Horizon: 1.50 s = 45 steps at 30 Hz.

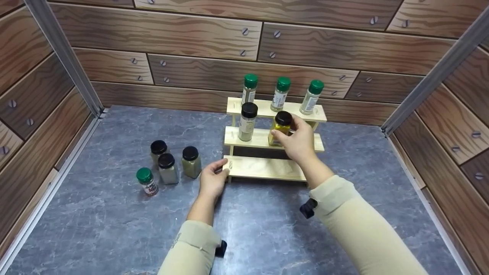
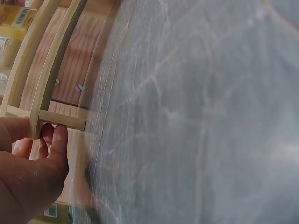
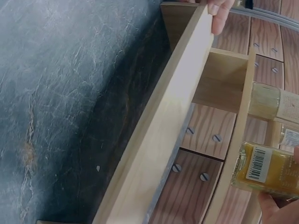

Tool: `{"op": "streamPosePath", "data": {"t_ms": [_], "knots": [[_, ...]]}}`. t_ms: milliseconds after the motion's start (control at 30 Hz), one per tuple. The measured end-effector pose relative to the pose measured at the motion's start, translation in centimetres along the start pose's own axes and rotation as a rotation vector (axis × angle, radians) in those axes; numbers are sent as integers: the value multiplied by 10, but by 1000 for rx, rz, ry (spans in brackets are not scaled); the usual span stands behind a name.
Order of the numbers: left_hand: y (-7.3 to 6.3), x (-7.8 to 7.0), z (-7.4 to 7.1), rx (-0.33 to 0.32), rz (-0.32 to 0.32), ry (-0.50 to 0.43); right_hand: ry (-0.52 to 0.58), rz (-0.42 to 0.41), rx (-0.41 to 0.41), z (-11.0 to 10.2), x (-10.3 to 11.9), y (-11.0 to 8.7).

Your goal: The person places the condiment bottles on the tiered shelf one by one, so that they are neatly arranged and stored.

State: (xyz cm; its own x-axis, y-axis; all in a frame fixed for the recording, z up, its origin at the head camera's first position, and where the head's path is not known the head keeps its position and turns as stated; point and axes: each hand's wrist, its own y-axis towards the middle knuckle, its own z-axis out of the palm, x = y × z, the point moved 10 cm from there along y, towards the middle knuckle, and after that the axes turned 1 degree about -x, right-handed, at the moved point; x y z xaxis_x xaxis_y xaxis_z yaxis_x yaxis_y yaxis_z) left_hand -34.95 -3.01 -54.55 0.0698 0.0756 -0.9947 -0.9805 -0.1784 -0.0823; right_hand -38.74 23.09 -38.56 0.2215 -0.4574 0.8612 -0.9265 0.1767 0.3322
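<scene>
- Right hand (image 1: 301, 142) pinches yellow jar (image 3: 268, 169), long axis near upright, at middle tier (image 1: 261, 138); base contact unclear.
- Left hand (image 1: 212, 181) pinches rack (image 1: 267, 168) at bottom-left end, farther from jar.

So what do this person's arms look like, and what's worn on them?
The left sleeve and right sleeve are pale beige-green cloth with broad cuffs. A small, blocky black gadget shows at each: the left gadget and the right gadget. A faint grey mark on the left cuff is unreadable. The left grip and right grip are ungloved hands.
</scene>
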Motion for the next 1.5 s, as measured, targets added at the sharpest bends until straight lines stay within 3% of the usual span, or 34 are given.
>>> {"op": "streamPosePath", "data": {"t_ms": [567,833,1033,1233,1367,1500], "knots": [[-1,1,-1,-8,-19,-2,-55,-37,6,4,0,3],[-1,1,-2,-3,-7,-24,-26,-35,-12,2,0,0],[-1,-1,0,-6,-6,-22,15,-29,-64,-12,-5,-15],[-7,-7,-4,-38,40,28,49,-93,-128,-33,-21,-46],[-16,-16,-12,-71,90,83,-80,-133,-141,-50,-44,-67],[-27,-28,-34,-115,140,101,-274,-163,-64,-50,-65,-81]]}}
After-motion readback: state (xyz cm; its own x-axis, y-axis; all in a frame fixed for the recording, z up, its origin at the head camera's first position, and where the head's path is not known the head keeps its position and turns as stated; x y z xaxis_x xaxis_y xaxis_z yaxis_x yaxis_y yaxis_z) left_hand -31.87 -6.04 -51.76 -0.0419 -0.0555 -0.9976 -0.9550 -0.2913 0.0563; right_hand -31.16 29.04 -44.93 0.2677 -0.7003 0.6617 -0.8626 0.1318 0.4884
